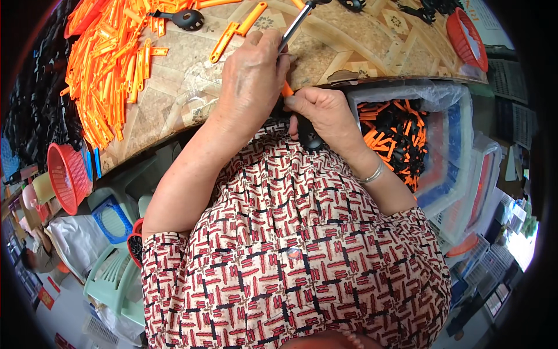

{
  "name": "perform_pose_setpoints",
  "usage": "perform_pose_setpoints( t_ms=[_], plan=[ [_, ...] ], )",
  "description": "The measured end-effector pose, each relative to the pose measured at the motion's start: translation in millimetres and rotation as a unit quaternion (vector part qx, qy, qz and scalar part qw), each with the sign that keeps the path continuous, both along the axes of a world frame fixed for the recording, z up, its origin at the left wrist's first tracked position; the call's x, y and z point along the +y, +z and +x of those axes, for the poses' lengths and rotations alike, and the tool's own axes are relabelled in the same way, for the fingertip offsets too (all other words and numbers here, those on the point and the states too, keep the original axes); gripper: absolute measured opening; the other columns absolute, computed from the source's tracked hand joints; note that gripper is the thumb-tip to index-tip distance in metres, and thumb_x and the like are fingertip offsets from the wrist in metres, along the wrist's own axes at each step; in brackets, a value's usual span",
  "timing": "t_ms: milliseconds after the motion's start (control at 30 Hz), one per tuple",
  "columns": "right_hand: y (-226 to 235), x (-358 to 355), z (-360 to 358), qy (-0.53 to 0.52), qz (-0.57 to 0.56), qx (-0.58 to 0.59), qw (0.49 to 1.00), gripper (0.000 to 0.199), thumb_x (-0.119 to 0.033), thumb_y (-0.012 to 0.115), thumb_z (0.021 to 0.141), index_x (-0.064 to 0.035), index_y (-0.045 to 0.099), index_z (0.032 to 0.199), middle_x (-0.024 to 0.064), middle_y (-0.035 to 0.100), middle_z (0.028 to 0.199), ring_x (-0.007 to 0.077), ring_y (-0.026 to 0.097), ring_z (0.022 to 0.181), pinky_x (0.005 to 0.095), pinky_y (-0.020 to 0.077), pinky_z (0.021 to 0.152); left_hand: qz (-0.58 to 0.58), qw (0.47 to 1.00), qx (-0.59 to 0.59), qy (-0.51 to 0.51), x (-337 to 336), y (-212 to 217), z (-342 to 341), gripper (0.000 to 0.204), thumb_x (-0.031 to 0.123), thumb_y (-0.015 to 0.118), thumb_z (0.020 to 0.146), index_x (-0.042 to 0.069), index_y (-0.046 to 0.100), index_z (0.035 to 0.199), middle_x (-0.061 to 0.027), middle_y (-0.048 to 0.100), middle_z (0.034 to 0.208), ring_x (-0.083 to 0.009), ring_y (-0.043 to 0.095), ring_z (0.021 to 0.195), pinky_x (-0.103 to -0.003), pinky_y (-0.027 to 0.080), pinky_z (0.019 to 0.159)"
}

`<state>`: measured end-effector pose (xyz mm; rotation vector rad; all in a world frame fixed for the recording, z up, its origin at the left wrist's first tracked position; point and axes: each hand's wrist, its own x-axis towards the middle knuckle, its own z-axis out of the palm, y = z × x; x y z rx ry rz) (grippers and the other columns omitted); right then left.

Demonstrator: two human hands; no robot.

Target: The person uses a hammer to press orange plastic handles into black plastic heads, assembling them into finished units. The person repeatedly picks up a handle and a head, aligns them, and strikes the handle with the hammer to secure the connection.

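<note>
My left hand (250, 72) is closed around the lower part of a thin metal rod (295, 28) with a black end, which slants up to the right. Just to its right, at the table's front edge, my right hand (326, 110) has its thumb and fingers pinched on a black spoon-shaped utensil piece (311, 141). The round end of this piece hangs below the fingers, over my lap. Between the hands shows a short orange part (287, 89); whether it is joined to the black piece or the rod is hidden.
A large heap of orange handles (107, 70) covers the table's left side. Beyond my left hand lie loose orange handles (224, 42) and a black slotted spoon (185, 20). At right stands a plastic-lined crate (447, 99) holding orange-and-black pieces. Red baskets (63, 180) flank the table.
</note>
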<state>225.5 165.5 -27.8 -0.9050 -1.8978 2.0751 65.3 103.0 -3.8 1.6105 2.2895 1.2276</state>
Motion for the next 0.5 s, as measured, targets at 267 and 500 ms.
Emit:
perform_pose_setpoints(
  t_ms=[267,500],
  plan=[
    [7,-2,-4,-0.025,0.024,-0.032,0.999,0.036,-0.025,0.062,0.099,0.0027,0.07,0.077,0.0063,0.068,0.059,0.0083,0.062,0.053,0.0251,0.0467,0.051,0.01,1.0,0.016,0.019,-4,4,9,0.019,0.013,0.071,0.086,0.002,0.063,0.099,-0.0167,0.062,0.091,-0.0374,0.065,0.077,-0.045,0.053,0.068],
    [10,4,9,-0.074,-0.062,-0.032,0.995,0.035,-0.024,0.064,0.097,0.0015,0.068,0.074,0.0085,0.067,0.058,0.0102,0.062,0.049,0.0232,0.0455,0.048,-0.041,0.921,-0.388,0.013,-59,43,-17,0.031,0.025,0.065,0.099,0.0,0.067,0.117,-0.0029,0.06,0.076,-0.0089,0.058,0.062,-0.023,0.046,0.054]
  ],
)
